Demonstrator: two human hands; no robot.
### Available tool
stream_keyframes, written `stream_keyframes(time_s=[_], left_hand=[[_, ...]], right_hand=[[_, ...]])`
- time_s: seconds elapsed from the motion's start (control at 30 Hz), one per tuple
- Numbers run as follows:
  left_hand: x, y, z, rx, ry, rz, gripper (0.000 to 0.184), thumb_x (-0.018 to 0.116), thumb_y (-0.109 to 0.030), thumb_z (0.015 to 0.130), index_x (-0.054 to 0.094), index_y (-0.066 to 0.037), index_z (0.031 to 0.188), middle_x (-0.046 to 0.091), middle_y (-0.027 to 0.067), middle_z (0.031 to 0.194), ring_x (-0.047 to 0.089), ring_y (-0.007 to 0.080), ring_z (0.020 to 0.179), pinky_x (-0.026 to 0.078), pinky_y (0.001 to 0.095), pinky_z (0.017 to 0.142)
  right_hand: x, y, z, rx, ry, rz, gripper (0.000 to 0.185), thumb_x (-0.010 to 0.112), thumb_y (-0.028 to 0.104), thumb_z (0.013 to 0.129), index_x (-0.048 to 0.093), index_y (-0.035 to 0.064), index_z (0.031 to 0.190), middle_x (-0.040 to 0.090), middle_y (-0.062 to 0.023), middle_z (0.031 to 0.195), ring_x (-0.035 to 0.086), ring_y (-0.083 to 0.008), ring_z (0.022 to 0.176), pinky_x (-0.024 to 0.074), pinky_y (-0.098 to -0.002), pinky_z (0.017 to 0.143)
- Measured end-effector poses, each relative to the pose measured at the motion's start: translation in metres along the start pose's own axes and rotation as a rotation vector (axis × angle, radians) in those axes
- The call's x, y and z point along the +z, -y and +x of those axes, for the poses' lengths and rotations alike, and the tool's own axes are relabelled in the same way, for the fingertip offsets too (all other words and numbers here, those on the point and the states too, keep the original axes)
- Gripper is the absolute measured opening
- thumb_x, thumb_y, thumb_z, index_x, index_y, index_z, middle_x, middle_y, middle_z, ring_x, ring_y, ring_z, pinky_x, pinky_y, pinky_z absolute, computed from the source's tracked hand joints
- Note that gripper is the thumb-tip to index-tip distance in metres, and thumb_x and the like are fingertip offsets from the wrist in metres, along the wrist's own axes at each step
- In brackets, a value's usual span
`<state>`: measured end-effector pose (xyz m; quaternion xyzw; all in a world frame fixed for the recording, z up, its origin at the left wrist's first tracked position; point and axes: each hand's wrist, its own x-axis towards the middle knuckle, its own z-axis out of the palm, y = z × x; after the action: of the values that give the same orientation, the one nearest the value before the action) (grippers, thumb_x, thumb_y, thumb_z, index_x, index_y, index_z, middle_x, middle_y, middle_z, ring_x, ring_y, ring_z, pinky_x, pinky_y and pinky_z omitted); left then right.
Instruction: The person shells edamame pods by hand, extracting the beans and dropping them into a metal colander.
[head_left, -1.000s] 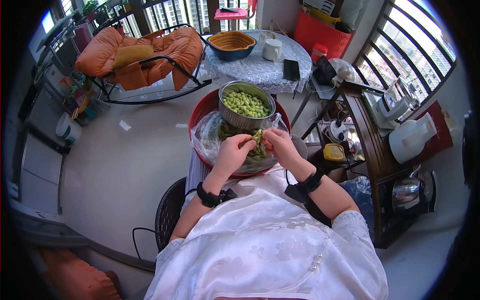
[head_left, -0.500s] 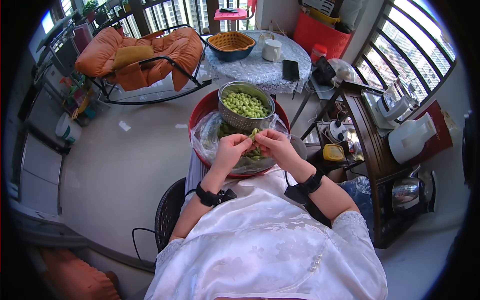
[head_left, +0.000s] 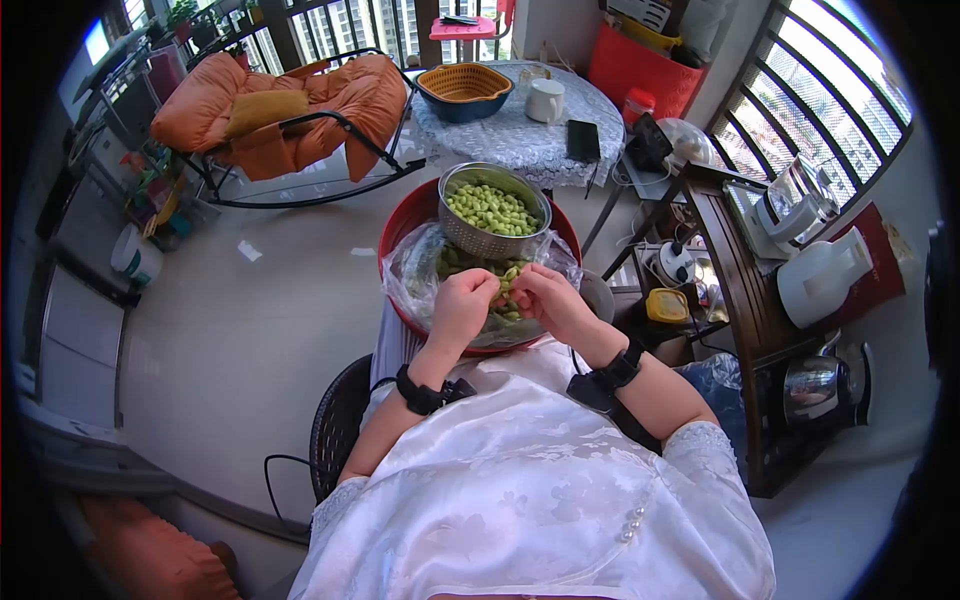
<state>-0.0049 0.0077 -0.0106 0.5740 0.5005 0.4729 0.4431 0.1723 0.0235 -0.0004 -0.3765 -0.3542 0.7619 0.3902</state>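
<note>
Above a plastic bag (head_left: pixel 405 270) of green pods, my left hand (head_left: pixel 463 305) and my right hand (head_left: pixel 553 300) pinch a green pod (head_left: pixel 507 280) between them. The fingers of both hands are closed and near each other. Beyond them, a perforated metal strainer (head_left: pixel 485 243) holds shelled green beans (head_left: pixel 492 208). The strainer and the bag both rest in a large red basin (head_left: pixel 395 232). The fingers hide part of the pod.
A round table (head_left: pixel 470 135) with a lace cloth bears a yellow-and-blue basket (head_left: pixel 463 90), a white mug (head_left: pixel 544 100) and a phone (head_left: pixel 582 141). An orange rocking chair (head_left: pixel 280 115) stands at the left. At the right is a dark wooden shelf (head_left: pixel 740 290) with appliances.
Both hands have shifted slightly, staying close together over the bag. The pod between them has changed position. The strainer and basin look the same.
</note>
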Motion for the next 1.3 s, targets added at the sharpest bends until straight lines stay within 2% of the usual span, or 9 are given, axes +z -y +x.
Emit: stream_keyframes(time_s=[0.13, 0.2, 0.27, 0.3, 0.37, 0.47, 0.97, 1.3], left_hand=[[0.001, -0.002, -0.002, 0.05, -0.042, 0.11, 0.019, 0.06, -0.014, 0.092, 0.069, 0.002, 0.086, 0.067, 0.0044, 0.07, 0.063, 0.0117, 0.064, 0.049, 0.0272, 0.061], [0.0, -0.007, -0.005, 0.094, -0.077, 0.312, 0.02, 0.06, -0.016, 0.092, 0.07, 0.001, 0.087, 0.069, 0.0097, 0.07, 0.069, 0.0172, 0.066, 0.052, 0.0299, 0.062], [0.0, -0.003, -0.004, 0.129, -0.087, 0.374, 0.02, 0.061, -0.017, 0.092, 0.07, 0.0, 0.087, 0.069, 0.0107, 0.07, 0.07, 0.0181, 0.065, 0.052, 0.0305, 0.061], [0.0, -0.002, -0.004, 0.163, -0.096, 0.435, 0.02, 0.062, -0.018, 0.092, 0.07, 0.0, 0.088, 0.069, 0.0118, 0.07, 0.07, 0.0191, 0.065, 0.052, 0.0312, 0.06], [-0.001, -0.003, -0.004, 0.141, -0.084, 0.414, 0.02, 0.062, -0.018, 0.092, 0.07, 0.0, 0.088, 0.069, 0.0111, 0.07, 0.07, 0.0184, 0.065, 0.052, 0.031, 0.06], [-0.002, -0.004, -0.003, 0.117, -0.052, 0.369, 0.02, 0.062, -0.018, 0.092, 0.07, 0.0, 0.088, 0.069, 0.0106, 0.07, 0.07, 0.0175, 0.064, 0.052, 0.0308, 0.06], [0.0, -0.009, -0.004, 0.226, 0.02, 0.345, 0.02, 0.062, -0.018, 0.094, 0.068, 0.001, 0.091, 0.069, 0.0112, 0.072, 0.069, 0.0183, 0.066, 0.051, 0.0306, 0.061], [-0.001, -0.003, -0.002, 0.262, -0.062, 0.422, 0.022, 0.063, -0.021, 0.092, 0.068, 0.0, 0.088, 0.067, 0.0108, 0.069, 0.067, 0.0217, 0.062, 0.05, 0.0324, 0.059]], right_hand=[[0.003, 0.003, -0.002, 0.022, -0.006, -0.04, 0.007, 0.061, 0.013, 0.09, 0.056, 0.0091, 0.089, 0.057, 0.0007, 0.077, 0.052, -0.0074, 0.066, 0.0405, -0.0224, 0.058], [0.008, 0.007, -0.006, 0.036, -0.041, -0.093, 0.007, 0.062, 0.013, 0.09, 0.057, 0.0083, 0.092, 0.058, 0.0009, 0.078, 0.053, -0.0074, 0.066, 0.0423, -0.0227, 0.059], [0.012, 0.009, -0.009, -0.135, -0.051, -0.265, 0.014, 0.064, 0.013, 0.09, 0.062, 0.0044, 0.101, 0.061, 0.0005, 0.085, 0.056, -0.0073, 0.071, 0.0469, -0.0239, 0.062], [0.008, 0.009, -0.007, -0.135, -0.052, -0.264, 0.014, 0.064, 0.013, 0.09, 0.062, 0.0044, 0.101, 0.061, 0.0005, 0.085, 0.056, -0.0073, 0.071, 0.0469, -0.0239, 0.062], [-0.006, 0.008, 0.0, -0.101, 0.048, -0.405, 0.023, 0.065, 0.013, 0.091, 0.064, 0.001, 0.111, 0.064, -0.0003, 0.091, 0.059, -0.0074, 0.077, 0.0496, -0.0243, 0.067], [-0.011, 0.007, 0.002, -0.074, 0.052, -0.322, 0.025, 0.065, 0.015, 0.093, 0.065, 0.0001, 0.113, 0.066, -0.0012, 0.096, 0.059, -0.0074, 0.078, 0.0494, -0.0238, 0.069], [-0.024, 0.007, 0.007, -0.001, 0.02, -0.213, 0.028, 0.06, 0.025, 0.099, 0.066, 0.0011, 0.112, 0.066, -0.0017, 0.094, 0.06, -0.0079, 0.076, 0.0499, -0.023, 0.071], [-0.017, 0.008, 0.005, -0.068, 0.088, -0.249, 0.03, 0.065, 0.018, 0.096, 0.064, -0.0028, 0.118, 0.066, -0.0021, 0.096, 0.06, -0.0085, 0.079, 0.05, -0.0233, 0.072]])
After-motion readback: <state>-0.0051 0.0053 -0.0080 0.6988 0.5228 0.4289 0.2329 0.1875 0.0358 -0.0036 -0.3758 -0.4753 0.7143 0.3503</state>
